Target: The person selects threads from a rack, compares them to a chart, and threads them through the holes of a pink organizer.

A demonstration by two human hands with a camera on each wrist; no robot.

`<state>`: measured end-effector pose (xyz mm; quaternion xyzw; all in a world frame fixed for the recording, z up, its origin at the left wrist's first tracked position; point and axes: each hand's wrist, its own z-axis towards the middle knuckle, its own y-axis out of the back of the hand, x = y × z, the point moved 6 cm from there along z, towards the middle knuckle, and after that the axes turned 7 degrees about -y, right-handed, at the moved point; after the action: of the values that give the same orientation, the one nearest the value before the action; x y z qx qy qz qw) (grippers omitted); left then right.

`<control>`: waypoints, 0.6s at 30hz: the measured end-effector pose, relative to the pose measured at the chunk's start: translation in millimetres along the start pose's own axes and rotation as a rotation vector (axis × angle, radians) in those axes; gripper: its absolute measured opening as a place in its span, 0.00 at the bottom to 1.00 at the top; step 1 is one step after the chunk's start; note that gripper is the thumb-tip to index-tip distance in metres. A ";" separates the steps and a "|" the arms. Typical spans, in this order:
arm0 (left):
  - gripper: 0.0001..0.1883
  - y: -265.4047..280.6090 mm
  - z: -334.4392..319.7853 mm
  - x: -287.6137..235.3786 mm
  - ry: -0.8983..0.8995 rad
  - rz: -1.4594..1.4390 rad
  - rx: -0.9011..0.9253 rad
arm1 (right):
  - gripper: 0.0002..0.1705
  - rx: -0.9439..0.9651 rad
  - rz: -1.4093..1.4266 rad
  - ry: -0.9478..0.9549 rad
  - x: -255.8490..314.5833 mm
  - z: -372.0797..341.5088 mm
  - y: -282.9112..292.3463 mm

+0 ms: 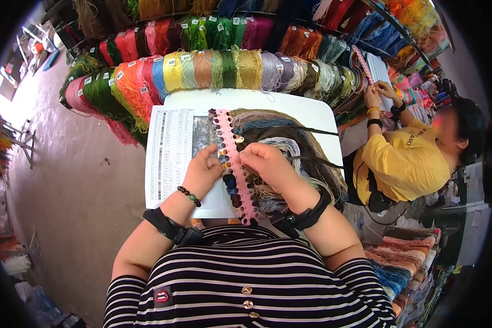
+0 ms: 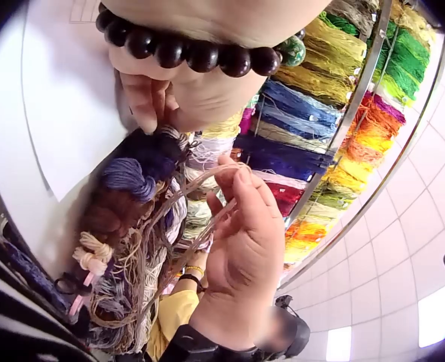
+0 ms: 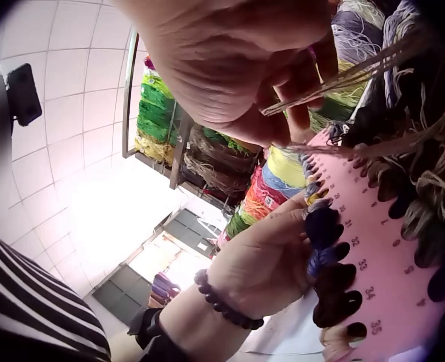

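In the head view, a pink numbered thread card (image 1: 230, 143) lies across a white sheet, with loops of thread through the holes along its edges. My left hand (image 1: 201, 174) is at the card's left edge, and in the right wrist view its fingertips grip the edge beside dark blue loops (image 3: 324, 230). Over the card's right side, my right hand (image 1: 265, 161) pinches thin tan thread strands (image 2: 200, 179), which run down to the loose bundle. Long hanks of brown, grey and blue thread (image 1: 317, 147) spread to the right of the card.
A printed chart (image 1: 172, 142) lies under the card's left side on a white board (image 1: 325, 115). Racks of coloured thread hanks (image 1: 208, 68) stand beyond it. At the right, a person in a yellow shirt (image 1: 404, 158) handles another pink card. More hanks (image 1: 402, 262) lie at lower right.
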<state>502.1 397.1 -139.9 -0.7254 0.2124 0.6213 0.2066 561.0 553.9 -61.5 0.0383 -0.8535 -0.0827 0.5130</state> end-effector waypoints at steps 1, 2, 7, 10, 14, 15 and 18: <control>0.30 0.2 0.8 3.0 -0.014 -0.004 -0.002 | 0.09 0.059 0.245 -0.041 -10.8 6.7 -2.6; 0.30 0.5 1.9 7.1 -0.028 -0.008 -0.003 | 0.09 0.118 0.490 -0.082 -16.9 10.3 -4.8; 0.30 -0.3 1.9 8.4 -0.030 -0.072 0.005 | 0.08 0.234 0.578 -0.205 -13.3 2.9 -9.6; 0.30 -1.7 -0.9 1.6 -0.011 -0.099 0.002 | 0.10 0.234 0.435 -0.180 -20.7 6.6 -10.4; 0.30 -2.1 -1.9 -0.6 0.003 -0.115 0.011 | 0.13 0.201 0.232 -0.103 -24.8 9.5 -13.2; 0.30 -2.6 -2.2 -1.2 0.004 -0.115 0.014 | 0.14 0.201 0.182 -0.093 -27.5 10.9 -15.0; 0.30 -4.5 -3.8 -4.7 0.034 -0.150 0.010 | 0.14 0.212 0.057 -0.084 -39.2 19.3 -19.9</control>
<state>507.1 398.9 -134.5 -0.7488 0.1638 0.5905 0.2525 562.1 542.2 -108.0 0.0648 -0.8790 0.0211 0.4719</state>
